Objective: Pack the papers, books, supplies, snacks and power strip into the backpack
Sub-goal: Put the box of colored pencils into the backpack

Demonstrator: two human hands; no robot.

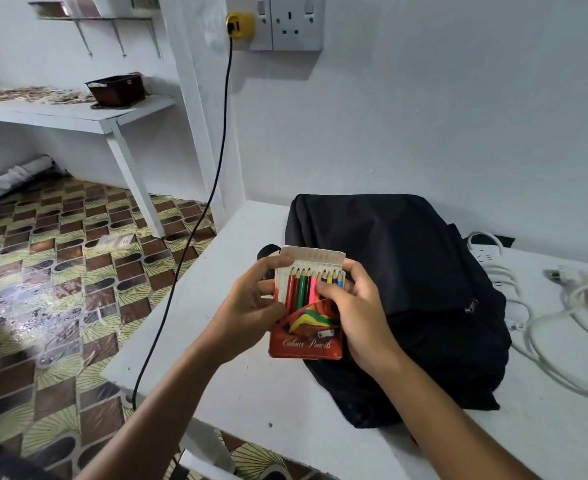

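While both hands clamp the colour pencil box (307,308) upright over the worktop's (216,271) left edge, left hand (251,306) and right hand (356,306) flanking it, the backpack (406,271) lies just right, nearer the right grip

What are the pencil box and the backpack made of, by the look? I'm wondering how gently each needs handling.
The pencil box looks like thin printed cardboard: glossy red front, a plain folded-back flap with worn edges. The backpack looks like matte black woven fabric, probably synthetic: it slumps and creases on the table, with a small metal-looking zipper pull.
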